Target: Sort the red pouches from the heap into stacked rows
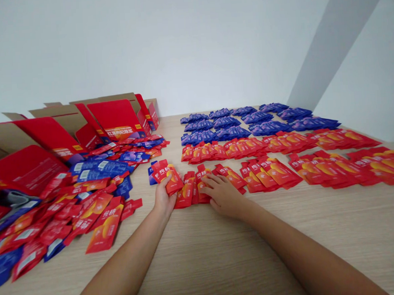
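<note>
My left hand is closed on a small fan of red sachets, with a blue one showing behind them. Beside it, my right hand lies on the wooden table, its fingers stretched over a little stack of red sachets. This stack starts the nearest row of red sachet stacks, which runs off to the right. Another red row lies behind it.
A loose heap of red and blue sachets covers the left side. Open red cardboard boxes stand behind the heap. Stacks of blue sachets fill the far rows near the white wall.
</note>
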The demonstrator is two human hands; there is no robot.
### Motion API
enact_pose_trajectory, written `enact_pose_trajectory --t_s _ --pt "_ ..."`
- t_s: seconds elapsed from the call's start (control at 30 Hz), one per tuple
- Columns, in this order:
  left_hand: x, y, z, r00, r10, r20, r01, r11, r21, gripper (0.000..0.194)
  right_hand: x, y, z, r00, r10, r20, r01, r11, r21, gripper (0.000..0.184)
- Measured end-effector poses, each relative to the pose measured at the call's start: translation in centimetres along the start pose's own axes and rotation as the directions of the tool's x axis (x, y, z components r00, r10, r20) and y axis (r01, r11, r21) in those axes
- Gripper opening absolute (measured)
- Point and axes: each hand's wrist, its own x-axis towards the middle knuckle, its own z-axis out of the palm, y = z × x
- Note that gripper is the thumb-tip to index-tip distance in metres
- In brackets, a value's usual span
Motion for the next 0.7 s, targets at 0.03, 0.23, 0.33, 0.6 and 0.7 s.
enact_pose_trajectory --t_s 0.03,0.23,0.33,0.6,0.7 --pt "0.0 0.0 0.0 1.0 0.002 -0.002 -0.002 1.0 -0.004 0.016 0.0 -0.1 0.1 1.0 0.005 0.009 -0.005 1.0 0.002 0.04" --pt "-0.3 0.0 0.3 1.0 0.018 0.018 -0.019 0.998 0.056 0.018 0.2 -0.1 0.1 0.999 0.025 -0.039 -0.023 0.998 0.054 0.033" --pt "-0.4 0.6 0.6 0.996 0.07 0.063 -0.081 0.981 0.175 0.016 0.2 0.5 -0.3 0.979 0.152 -0.134 -0.141 0.986 0.088 0.032" --pt "-0.4 2.4 0.2 0.988 -0.051 0.145 -0.053 0.77 0.636 0.005 0.3 2.8 -0.6 0.771 0.622 -0.134 -0.632 0.774 -0.042 0.05" --pt "-0.1 1.5 0.0 0.99 -0.001 0.138 -0.104 0.652 0.751 0.007 0.2 2.7 -0.3 0.773 0.623 -0.116 -0.632 0.771 -0.072 0.044"
